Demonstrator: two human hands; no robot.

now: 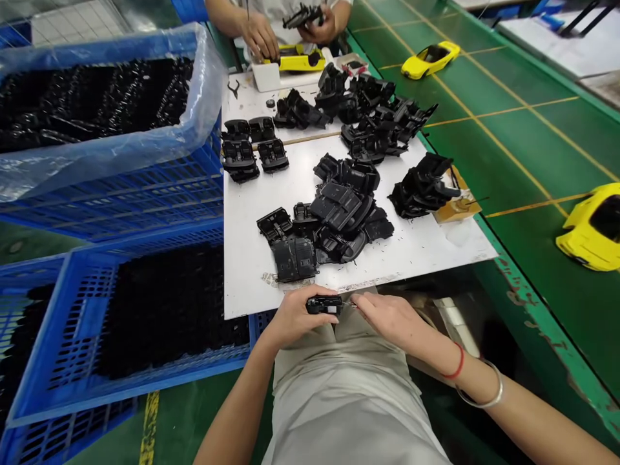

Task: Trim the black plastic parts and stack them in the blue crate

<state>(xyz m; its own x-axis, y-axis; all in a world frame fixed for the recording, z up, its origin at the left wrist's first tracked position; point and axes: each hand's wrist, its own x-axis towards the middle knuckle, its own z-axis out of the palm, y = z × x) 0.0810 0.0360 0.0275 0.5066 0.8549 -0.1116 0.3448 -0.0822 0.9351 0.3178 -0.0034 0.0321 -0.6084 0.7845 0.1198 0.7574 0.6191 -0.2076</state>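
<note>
My left hand grips a small black plastic car interior part between thumb and fingers, just off the near edge of the white table. My right hand is closed in a pinch at the part's right end. Out of its fingertips sticks a thin metal tool, its tip at or close to the part; its exact kind is too small to tell. Ahead on the table lies a loose pile of similar black car interior parts, and several more stand in stacks at the left.
Blue crates of black parts stand at the left. A green conveyor carrying yellow toy cars runs along the right. Across the table, a co-worker's hands handle a yellow car body. Pliers lie nearby.
</note>
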